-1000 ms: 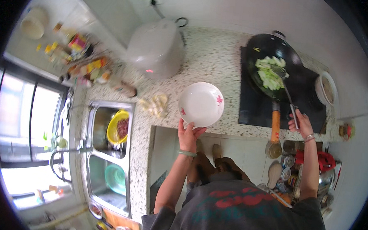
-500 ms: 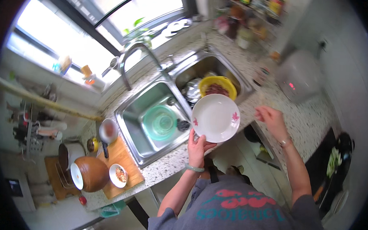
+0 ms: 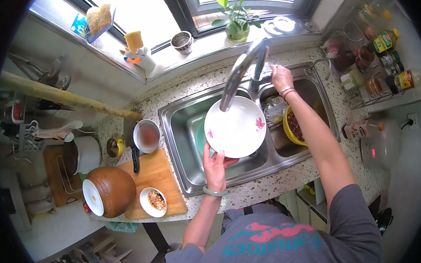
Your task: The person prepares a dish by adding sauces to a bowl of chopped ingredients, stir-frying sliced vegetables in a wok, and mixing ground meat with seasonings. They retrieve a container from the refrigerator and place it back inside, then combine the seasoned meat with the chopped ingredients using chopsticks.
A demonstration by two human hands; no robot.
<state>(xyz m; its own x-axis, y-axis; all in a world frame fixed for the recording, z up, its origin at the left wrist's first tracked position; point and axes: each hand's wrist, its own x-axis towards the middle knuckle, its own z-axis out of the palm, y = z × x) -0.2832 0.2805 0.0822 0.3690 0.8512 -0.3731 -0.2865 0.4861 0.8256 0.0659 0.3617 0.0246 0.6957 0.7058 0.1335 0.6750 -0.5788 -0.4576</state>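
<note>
A speckled granite counter (image 3: 264,189) runs under a bright window, its sill (image 3: 195,52) carrying a small green potted plant (image 3: 236,19) and a metal cup (image 3: 182,40). Set into the counter is a double stainless-steel sink (image 3: 182,125). The left hand (image 3: 217,166) grips the lower rim of a round white plate with pink flower prints (image 3: 237,127), held over the left basin just beneath the curved steel tap (image 3: 240,71). The right hand (image 3: 280,77) rests closed on the tap's base (whether around a lever I cannot tell). A yellow colander (image 3: 289,128) sits in the right basin. A wooden cutting board (image 3: 158,176) lies left of the sink, with a brown clay pot (image 3: 112,189) at its edge.
</note>
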